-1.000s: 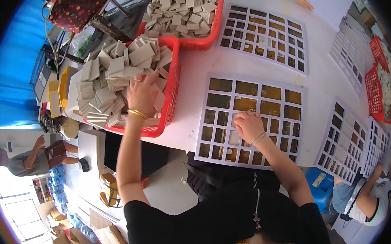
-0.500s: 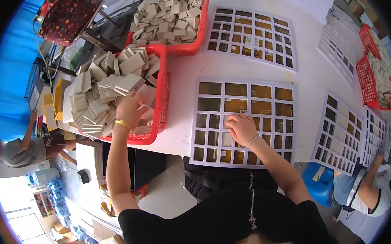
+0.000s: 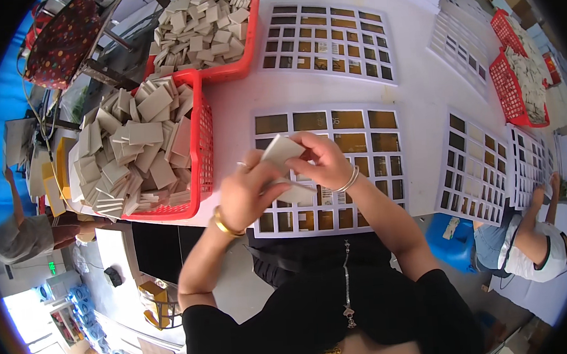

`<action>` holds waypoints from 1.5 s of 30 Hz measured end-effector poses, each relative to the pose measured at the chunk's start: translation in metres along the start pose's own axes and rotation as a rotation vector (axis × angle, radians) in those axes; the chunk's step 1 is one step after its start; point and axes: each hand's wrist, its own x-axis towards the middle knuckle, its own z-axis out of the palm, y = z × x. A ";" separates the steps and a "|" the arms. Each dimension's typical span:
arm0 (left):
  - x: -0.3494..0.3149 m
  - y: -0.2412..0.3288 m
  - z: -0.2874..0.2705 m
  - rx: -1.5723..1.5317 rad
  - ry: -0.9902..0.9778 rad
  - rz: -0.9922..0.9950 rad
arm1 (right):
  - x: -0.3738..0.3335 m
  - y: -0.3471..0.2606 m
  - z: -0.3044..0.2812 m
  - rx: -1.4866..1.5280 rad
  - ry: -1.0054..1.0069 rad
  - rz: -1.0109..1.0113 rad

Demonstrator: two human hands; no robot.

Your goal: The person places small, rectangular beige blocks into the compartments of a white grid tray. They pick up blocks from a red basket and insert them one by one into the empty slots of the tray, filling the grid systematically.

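Above the near white grid panel [image 3: 366,131], whose openings show a brown, glossy backing, my two hands meet. My left hand [image 3: 248,189] is closed around off-white flat tiles, with a lower tile [image 3: 295,194] sticking out past its thumb. An upper tile [image 3: 283,149] stands tilted between both hands, and my right hand [image 3: 326,160] pinches its right edge between thumb and fingers. How many tiles sit in the left palm is hidden. To the left is a red plastic basket [image 3: 204,139] heaped with similar loose tiles [image 3: 144,133].
A second red basket [image 3: 241,64] of tiles stands farther back. Another grid panel [image 3: 327,42] lies at the far side of the white table [image 3: 227,106]. Rightward are more grid panels [image 3: 471,165], red baskets [image 3: 507,88] and a person [image 3: 528,246] at work. Another person [image 3: 24,241] is far left.
My left hand has come out of the near basket with tiles and moved right over the panel. My right hand has lifted off the panel and met it at the upper tile. The view has shifted.
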 end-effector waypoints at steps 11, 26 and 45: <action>0.045 -0.109 0.108 -0.208 0.276 -0.264 | -0.024 0.045 -0.104 -0.119 0.685 0.006; 0.054 -0.127 0.154 -0.222 -0.115 -0.383 | -0.018 0.069 -0.106 -0.141 0.730 0.141; 0.112 -0.109 0.099 0.062 0.381 -0.024 | 0.037 0.115 -0.101 -0.813 0.323 0.372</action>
